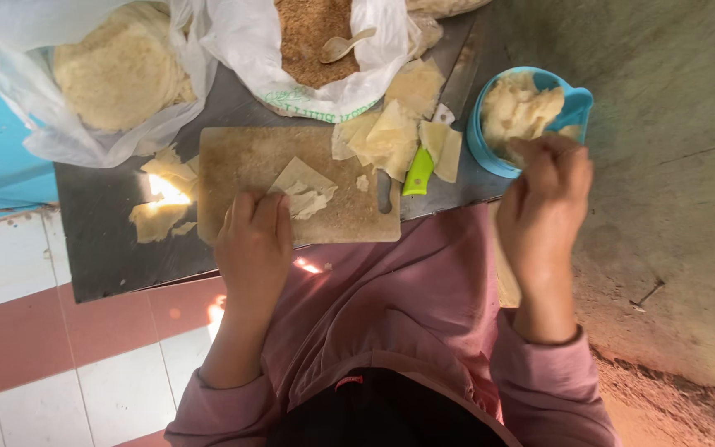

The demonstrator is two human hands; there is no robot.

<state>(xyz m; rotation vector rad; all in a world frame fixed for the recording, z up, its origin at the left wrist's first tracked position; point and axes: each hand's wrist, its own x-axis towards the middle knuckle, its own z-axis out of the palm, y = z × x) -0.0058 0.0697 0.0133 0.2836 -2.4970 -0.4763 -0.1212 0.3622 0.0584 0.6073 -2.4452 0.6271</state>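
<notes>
- Two white bags sit at the back of the dark desk (109,240): the left bag (35,83) holds a stack of pale round wrappers (117,70); the next bag (250,41) holds brown crumbs (308,33) with a spoon (343,45) lying in them.
- Torn wrapper scraps (163,199) lie just left of a worn wooden board (250,161).
- Left hand (251,244) rests on the board's near edge, fingers (254,211) pressed together, touching a folded wrapper piece (304,189).
- A green-handled knife (417,172) lies beside the board's right end, among cut wrapper squares (391,136).
- Right hand (548,207) reaches into a blue bowl (577,103) of pale dough pieces (519,108), fingers (552,153) curled; I cannot tell what they pinch.
- Judged step: fetching from the bowl while steadying the piece on the board. Bringing it across calls for passing over the knife and the loose squares, which crowd the way.
</notes>
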